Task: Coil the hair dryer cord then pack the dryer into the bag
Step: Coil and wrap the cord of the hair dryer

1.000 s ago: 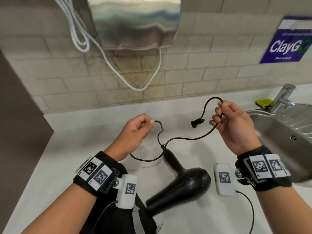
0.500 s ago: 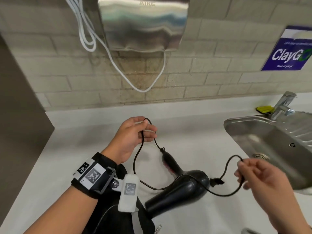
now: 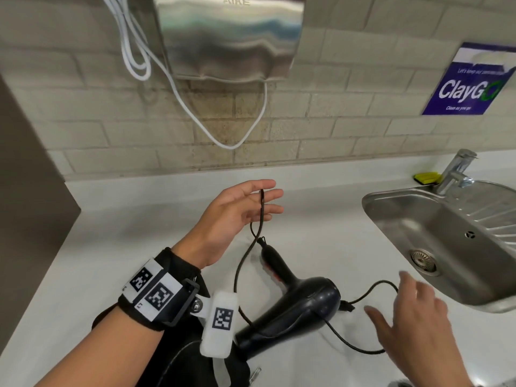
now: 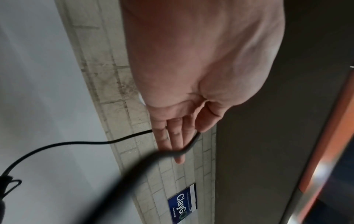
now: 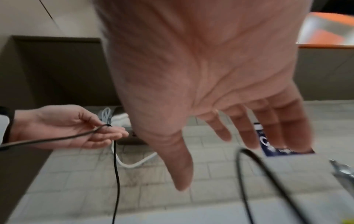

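Note:
The black hair dryer [image 3: 301, 311] lies on the white counter [image 3: 111, 247], nozzle toward me. Its black cord [image 3: 237, 275] rises from the handle to my left hand [image 3: 240, 208], which holds a loop of it under the thumb against straight fingers; the left wrist view shows the cord [image 4: 76, 142] crossing those fingers [image 4: 172, 139]. My right hand [image 3: 413, 325] hovers open and blurred, fingers spread, just over the slack cord loop by the plug [image 3: 346, 305], and holds nothing. A black bag [image 3: 178, 367] lies under my left wrist, mostly hidden.
A steel sink [image 3: 371, 202] with a tap [image 3: 458, 169] and a yellow sponge [image 3: 425, 177] sits at the right. A steel hand dryer [image 3: 231, 37] with a hanging white cable [image 3: 178, 90] is on the brick wall. A brown panel [image 3: 28, 191] bounds the left.
My right hand came down to the right with the cord, then let it go and opened. My left hand's fingers straightened while keeping hold of the cord loop.

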`<state>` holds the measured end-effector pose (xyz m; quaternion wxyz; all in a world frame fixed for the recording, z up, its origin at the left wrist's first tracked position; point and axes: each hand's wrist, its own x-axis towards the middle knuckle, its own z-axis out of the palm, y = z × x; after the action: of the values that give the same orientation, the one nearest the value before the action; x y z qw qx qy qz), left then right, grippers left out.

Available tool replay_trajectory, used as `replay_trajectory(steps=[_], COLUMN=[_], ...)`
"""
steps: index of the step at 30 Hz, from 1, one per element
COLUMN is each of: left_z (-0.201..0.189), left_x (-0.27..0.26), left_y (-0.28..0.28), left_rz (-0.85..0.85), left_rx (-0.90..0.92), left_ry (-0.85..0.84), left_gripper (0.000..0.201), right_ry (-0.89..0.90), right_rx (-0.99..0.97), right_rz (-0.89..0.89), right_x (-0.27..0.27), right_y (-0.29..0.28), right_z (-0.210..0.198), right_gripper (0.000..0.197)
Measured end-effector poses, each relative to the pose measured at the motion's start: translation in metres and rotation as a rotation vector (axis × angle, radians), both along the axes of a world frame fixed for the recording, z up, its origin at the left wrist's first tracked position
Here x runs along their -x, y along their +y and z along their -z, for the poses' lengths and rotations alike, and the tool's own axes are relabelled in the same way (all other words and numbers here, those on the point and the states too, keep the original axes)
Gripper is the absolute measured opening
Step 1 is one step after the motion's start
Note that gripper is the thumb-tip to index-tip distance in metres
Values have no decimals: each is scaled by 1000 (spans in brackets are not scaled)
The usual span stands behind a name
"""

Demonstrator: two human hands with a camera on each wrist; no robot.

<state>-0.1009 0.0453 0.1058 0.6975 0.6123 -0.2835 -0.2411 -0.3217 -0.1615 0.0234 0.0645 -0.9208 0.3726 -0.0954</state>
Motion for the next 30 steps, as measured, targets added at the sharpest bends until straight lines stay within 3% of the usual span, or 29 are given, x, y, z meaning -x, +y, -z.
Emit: replay_trajectory(steps=[1, 3, 5, 8, 10, 13, 15, 18, 22, 25, 30], left_z=[-1, -4, -6, -11, -16, -21, -19, 2, 35, 51, 46], left_x=[2, 8, 14, 21, 21, 13, 5, -9, -18, -20, -13], left_y=[-1, -6, -12, -18, -19, -13, -9, -7, -10, -9, -3], left_rz=[14, 39, 66, 84, 26, -99, -138, -156, -97, -44, 31], left_rx=[-33, -95, -127, -139, -144, -152, -190, -257, -399, -362, -44], left_ry=[-48, -140, -226, -330, -397, -468, -531, -552, -569, -383, -49], left_gripper=[40, 41, 40, 35, 30, 19, 8, 22, 31, 39, 40], right_ry=[-133, -401, -612, -657, -649, -649, -659, -663, -745, -890, -937], right_rx=[71, -13, -411, -1057, -1243, -1145, -924, -628, -654, -611, -137], right_rz=[-69, -252, -322, -382, -440, -535, -568, -670, -746, -731, -542], right_x=[-4, -17, -37, -65, -77, -87, -89, -87, -85, -84, -94], right_y=[2, 17, 40, 65, 73, 70, 62, 55, 44, 26, -15], right_z=[-6, -31, -60, -86, -99, -111, -119, -140, -163, -176, -162], right_gripper=[76, 55, 36, 38, 35, 13, 16, 18, 20, 21, 19])
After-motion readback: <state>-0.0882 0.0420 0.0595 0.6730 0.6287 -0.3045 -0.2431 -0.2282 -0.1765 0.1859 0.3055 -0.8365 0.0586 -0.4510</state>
